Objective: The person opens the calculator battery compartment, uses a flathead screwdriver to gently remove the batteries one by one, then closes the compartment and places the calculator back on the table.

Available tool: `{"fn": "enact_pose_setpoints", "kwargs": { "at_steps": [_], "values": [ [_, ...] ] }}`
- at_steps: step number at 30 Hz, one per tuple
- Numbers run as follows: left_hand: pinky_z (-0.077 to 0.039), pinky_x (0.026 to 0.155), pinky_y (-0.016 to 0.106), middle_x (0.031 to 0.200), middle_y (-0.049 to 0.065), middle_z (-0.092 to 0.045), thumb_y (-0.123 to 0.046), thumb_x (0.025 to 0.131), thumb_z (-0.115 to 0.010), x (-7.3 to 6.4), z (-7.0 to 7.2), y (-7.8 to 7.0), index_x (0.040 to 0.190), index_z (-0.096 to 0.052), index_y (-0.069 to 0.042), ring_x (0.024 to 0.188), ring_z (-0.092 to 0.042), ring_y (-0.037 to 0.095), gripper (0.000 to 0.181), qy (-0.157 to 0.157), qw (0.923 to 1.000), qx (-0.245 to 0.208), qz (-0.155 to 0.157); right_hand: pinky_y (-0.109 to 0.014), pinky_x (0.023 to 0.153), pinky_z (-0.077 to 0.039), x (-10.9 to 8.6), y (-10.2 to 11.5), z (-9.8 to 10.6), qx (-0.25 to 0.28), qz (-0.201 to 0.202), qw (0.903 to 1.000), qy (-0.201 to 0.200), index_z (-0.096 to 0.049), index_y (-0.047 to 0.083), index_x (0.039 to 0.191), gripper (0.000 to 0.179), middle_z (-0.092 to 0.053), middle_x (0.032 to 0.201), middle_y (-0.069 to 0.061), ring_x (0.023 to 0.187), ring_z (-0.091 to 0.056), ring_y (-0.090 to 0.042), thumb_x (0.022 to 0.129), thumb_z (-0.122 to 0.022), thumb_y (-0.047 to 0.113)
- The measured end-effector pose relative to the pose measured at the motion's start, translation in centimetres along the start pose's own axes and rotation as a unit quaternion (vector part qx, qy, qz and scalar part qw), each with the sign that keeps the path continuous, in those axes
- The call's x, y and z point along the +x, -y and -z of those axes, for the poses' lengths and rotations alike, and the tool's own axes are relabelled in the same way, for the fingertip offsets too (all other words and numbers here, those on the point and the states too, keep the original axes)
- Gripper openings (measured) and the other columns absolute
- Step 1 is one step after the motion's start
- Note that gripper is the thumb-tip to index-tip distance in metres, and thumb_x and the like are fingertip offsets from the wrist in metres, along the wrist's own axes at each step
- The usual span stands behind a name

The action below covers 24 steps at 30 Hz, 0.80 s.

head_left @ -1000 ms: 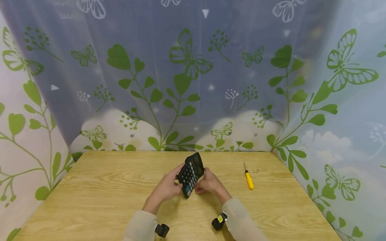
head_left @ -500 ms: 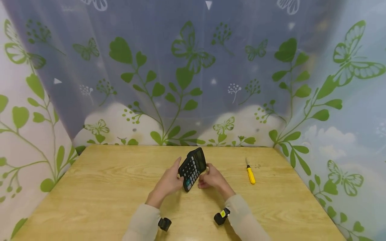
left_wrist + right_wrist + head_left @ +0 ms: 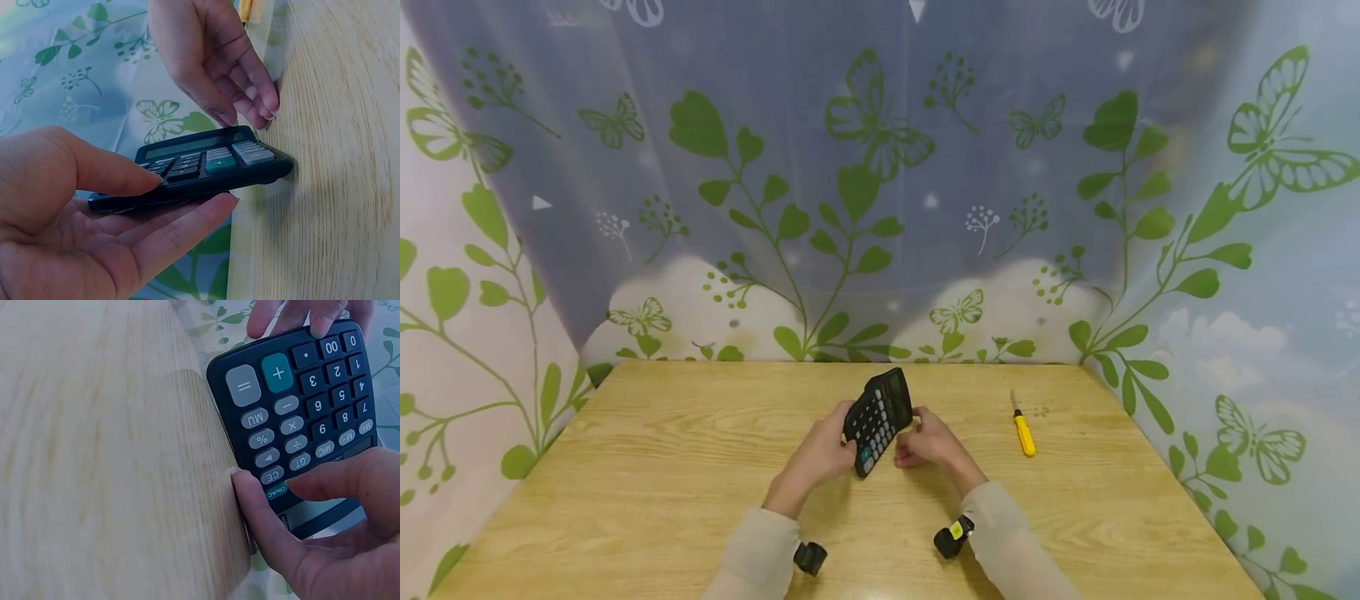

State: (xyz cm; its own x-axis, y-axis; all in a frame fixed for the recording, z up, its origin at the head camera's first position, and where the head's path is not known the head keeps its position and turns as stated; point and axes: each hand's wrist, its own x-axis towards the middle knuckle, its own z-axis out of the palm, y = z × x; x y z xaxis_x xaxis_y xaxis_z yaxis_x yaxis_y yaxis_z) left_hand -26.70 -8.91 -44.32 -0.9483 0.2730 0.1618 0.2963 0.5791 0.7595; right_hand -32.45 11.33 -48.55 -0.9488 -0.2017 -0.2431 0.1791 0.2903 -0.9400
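Observation:
A black calculator (image 3: 877,423) with grey and green keys is held tilted above the table, its screen toward the far end. My left hand (image 3: 816,454) grips its left side, the thumb (image 3: 119,165) on the key face and the fingers underneath. At the opposite side, my right hand (image 3: 936,442) pinches the edge near the screen. In the right wrist view its thumb (image 3: 325,481) lies by the green ON/AC key (image 3: 276,490), while the index finger runs along the calculator's side. The other right fingers curl loosely below, seen in the left wrist view.
A yellow-handled screwdriver (image 3: 1024,435) lies on the wooden table (image 3: 700,442) to the right, its tip pointing away. Beside that tip are several tiny pieces (image 3: 1041,412). A curtain (image 3: 760,292) printed with leaves and butterflies hangs behind the table and along both sides.
The head view has tilted slightly down, so the whole scene sits higher. The left index finger lifted from the calculator half a second ago and is back at its edge. The right hand stays at its side.

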Motion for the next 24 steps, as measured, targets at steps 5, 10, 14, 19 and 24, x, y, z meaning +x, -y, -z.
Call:
{"fn": "enact_pose_setpoints", "kwargs": {
  "at_steps": [5, 10, 14, 19, 24],
  "values": [
    [-0.055, 0.102, 0.057, 0.138, 0.031, -0.06, 0.008, 0.094, -0.058, -0.16, 0.12, -0.01, 0.147, -0.045, 0.001, 0.126, -0.061, 0.045, 0.055, 0.003, 1.0, -0.003, 0.005, -0.037, 0.068, -0.066, -0.04, 0.02, -0.06, -0.011, 0.002, 0.9999, -0.003, -0.02, -0.008, 0.158, 0.072, -0.068, 0.097, -0.023, 0.066, -0.071, -0.019, 0.096, -0.058, -0.004],
    [-0.052, 0.105, 0.059, 0.138, 0.03, -0.06, 0.01, 0.094, -0.057, -0.26, 0.11, -0.11, 0.146, -0.045, 0.002, 0.129, -0.059, 0.045, 0.054, 0.005, 1.0, -0.004, -0.005, -0.037, 0.069, -0.066, -0.11, -0.04, 0.0, -0.016, 0.005, 0.9999, -0.002, -0.021, -0.009, 0.158, 0.072, -0.067, 0.103, -0.025, 0.07, -0.073, -0.022, 0.096, -0.057, -0.004],
    [-0.05, 0.108, 0.06, 0.141, 0.032, -0.057, 0.011, 0.095, -0.055, -0.31, 0.18, -0.35, 0.148, -0.042, 0.003, 0.132, -0.056, 0.047, 0.055, 0.012, 0.9999, 0.0, -0.003, -0.038, 0.07, -0.066, -0.09, -0.05, 0.22, -0.018, 0.004, 0.9998, 0.001, -0.022, -0.008, 0.158, 0.071, -0.065, 0.109, -0.026, 0.073, -0.073, -0.023, 0.096, -0.057, -0.003],
    [-0.048, 0.11, 0.061, 0.143, 0.033, -0.055, 0.011, 0.096, -0.054, -0.4, 0.44, -0.6, 0.149, -0.04, 0.004, 0.133, -0.055, 0.048, 0.056, 0.017, 0.9999, 0.0, 0.005, -0.038, 0.071, -0.066, -0.05, 0.07, 0.6, -0.019, 0.006, 0.9998, 0.0, -0.026, -0.009, 0.156, 0.069, -0.063, 0.113, -0.028, 0.074, -0.072, -0.022, 0.096, -0.058, -0.003],
    [-0.047, 0.111, 0.061, 0.143, 0.032, -0.056, 0.011, 0.095, -0.055, -0.64, 0.5, -0.5, 0.149, -0.041, 0.004, 0.133, -0.056, 0.047, 0.057, 0.02, 0.9998, 0.001, 0.004, -0.037, 0.071, -0.066, -0.21, 0.02, 0.91, -0.02, 0.007, 0.9998, 0.002, -0.027, -0.012, 0.155, 0.066, -0.059, 0.121, -0.031, 0.076, -0.072, -0.022, 0.097, -0.056, -0.002]
  ]
}}
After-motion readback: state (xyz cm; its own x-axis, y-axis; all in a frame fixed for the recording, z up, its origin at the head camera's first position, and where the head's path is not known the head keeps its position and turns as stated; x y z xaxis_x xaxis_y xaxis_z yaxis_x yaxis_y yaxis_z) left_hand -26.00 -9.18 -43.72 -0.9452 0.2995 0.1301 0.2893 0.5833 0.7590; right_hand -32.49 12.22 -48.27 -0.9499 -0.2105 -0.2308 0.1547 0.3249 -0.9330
